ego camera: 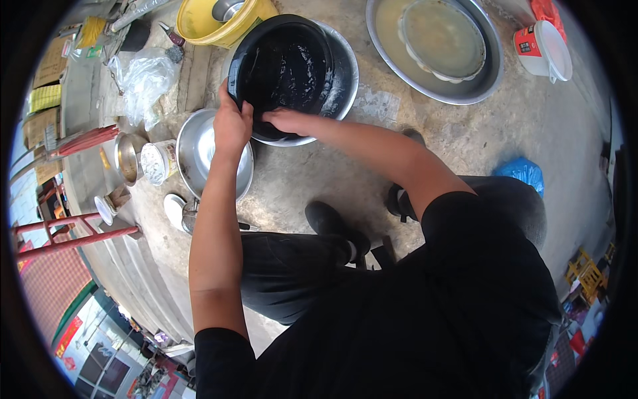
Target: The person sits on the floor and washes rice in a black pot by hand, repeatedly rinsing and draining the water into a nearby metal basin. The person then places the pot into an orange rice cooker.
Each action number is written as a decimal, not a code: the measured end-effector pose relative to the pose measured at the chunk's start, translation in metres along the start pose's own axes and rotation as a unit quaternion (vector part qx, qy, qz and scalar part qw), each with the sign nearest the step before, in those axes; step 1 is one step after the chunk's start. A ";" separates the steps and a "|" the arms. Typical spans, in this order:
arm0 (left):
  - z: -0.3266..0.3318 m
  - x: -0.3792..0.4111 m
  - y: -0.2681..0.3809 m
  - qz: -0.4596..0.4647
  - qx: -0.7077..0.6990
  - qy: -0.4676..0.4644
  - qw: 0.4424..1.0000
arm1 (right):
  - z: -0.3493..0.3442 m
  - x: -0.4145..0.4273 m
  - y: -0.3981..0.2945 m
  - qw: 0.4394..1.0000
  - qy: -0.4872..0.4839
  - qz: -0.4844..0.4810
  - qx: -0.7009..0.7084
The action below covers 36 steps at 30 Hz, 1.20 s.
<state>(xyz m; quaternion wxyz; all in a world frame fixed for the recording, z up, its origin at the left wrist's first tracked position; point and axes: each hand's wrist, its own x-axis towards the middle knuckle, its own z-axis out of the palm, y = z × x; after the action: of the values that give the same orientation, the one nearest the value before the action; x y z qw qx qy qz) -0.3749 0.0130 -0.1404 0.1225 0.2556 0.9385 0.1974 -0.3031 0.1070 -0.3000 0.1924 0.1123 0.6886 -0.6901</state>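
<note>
A black basin (286, 65), wet and shiny inside, is held tilted over a wider metal basin (344, 95) on the concrete floor. My left hand (234, 122) grips the near left rim of the black basin, with the thumb on the inside. My right hand (286, 121) reaches into its near side; the fingertips are hard to make out against the dark wall, and whether they hold anything cannot be told. Close to my left forearm stands an empty-looking metal bowl (192, 144).
Cloudy liquid and a round tray lie in a large metal basin (428, 92) at the upper right. A yellow bucket (209, 32), a plastic bag (147, 82), a white lidded bucket (553, 52) and a blue bag (521, 172) stand around. My shoes are below the basins.
</note>
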 end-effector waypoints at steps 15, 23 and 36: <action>0.095 -0.062 -0.070 -0.082 -0.335 0.009 0.939 | -0.046 0.001 0.055 0.857 0.100 -0.017 -0.506; -0.011 -0.004 -0.003 -0.072 -0.118 0.089 0.986 | 0.000 0.015 0.004 0.997 -0.003 -0.076 0.012; 0.025 -0.004 -0.030 -0.081 -0.068 0.022 0.994 | -0.022 0.056 0.041 0.943 -0.117 -0.017 -0.311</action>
<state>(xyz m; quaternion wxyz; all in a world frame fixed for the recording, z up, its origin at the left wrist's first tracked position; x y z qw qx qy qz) -0.3763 -0.0052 -0.1758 0.1348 0.1650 0.9429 0.2560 -0.3384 0.1233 -0.3610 0.2847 -0.0465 0.8436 -0.4529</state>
